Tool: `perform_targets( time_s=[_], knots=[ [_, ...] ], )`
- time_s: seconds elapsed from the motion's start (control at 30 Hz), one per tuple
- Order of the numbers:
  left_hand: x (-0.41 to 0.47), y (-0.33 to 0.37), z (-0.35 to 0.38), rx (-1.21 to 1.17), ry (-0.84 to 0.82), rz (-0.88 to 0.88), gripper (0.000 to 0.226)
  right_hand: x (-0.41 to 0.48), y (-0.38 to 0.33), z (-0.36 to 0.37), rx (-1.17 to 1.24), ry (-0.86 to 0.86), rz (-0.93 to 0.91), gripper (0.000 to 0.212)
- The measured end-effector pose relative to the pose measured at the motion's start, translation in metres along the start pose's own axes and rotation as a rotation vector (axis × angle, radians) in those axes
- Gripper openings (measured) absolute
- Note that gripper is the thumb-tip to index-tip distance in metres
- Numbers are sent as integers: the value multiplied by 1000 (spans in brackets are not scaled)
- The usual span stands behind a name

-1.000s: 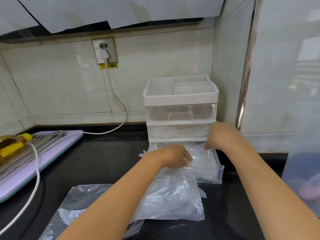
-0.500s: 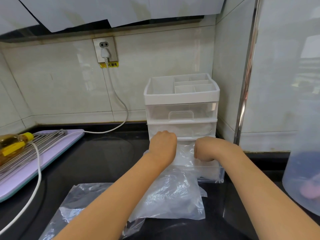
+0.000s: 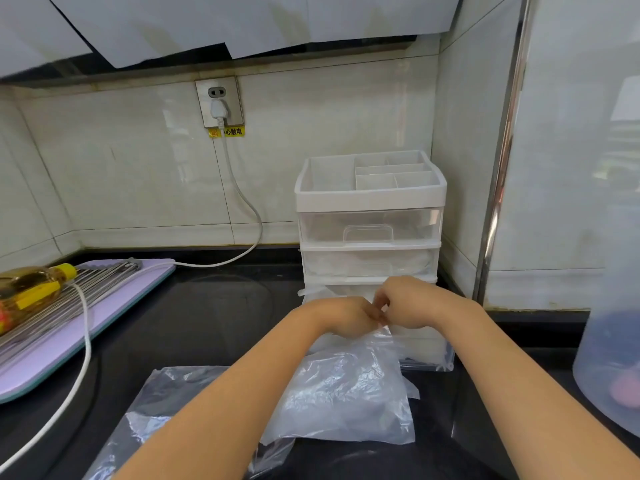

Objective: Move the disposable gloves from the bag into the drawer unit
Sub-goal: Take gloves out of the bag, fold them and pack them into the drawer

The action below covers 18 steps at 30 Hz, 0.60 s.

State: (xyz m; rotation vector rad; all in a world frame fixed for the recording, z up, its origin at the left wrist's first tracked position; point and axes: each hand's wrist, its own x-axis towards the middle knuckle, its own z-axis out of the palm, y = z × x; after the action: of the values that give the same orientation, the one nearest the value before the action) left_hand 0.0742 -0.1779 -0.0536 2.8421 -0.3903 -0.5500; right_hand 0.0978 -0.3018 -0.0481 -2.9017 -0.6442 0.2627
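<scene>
A white drawer unit [image 3: 370, 199] with clear drawers stands in the counter's back right corner. Its bottom drawer [image 3: 427, 355] is pulled out and holds thin clear disposable gloves [image 3: 420, 342]. A clear plastic bag [image 3: 346, 393] lies on the black counter just in front of the drawer. My left hand [image 3: 346, 315] and my right hand [image 3: 412, 303] meet over the open drawer, fingers curled and pinching clear plastic film between them. Whether that film is the bag's mouth or a glove is unclear.
Another flat clear bag [image 3: 162, 407] lies nearer me on the counter. A lilac board [image 3: 104, 306] with a metal rack and an oil bottle [image 3: 31, 285] sits at left. A white cable [image 3: 79, 358] crosses the counter. A translucent container [image 3: 609, 341] stands at right.
My hands moved from the drawer's two sides to its middle and now touch each other, pinching the film. The view shifted slightly downward.
</scene>
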Motion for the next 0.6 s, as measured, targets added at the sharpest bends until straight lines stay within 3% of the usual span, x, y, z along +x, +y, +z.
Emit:
perform_targets(
  time_s=[0.17,0.27,0.43,0.6],
  knots=[
    [2,-8,1,-97,-5,13,42,1,1,7,-63,-152,46,18],
    [8,-8,0,-109,0,-81,42,4,0,10,-83,-158,99,31],
    [18,-15,2,-127,177,-333,17,11,3,15,-85,-174,148,31],
    [13,-19,-6,-236,202,-372,24,9,6,12,-106,-160,149,28]
  ],
)
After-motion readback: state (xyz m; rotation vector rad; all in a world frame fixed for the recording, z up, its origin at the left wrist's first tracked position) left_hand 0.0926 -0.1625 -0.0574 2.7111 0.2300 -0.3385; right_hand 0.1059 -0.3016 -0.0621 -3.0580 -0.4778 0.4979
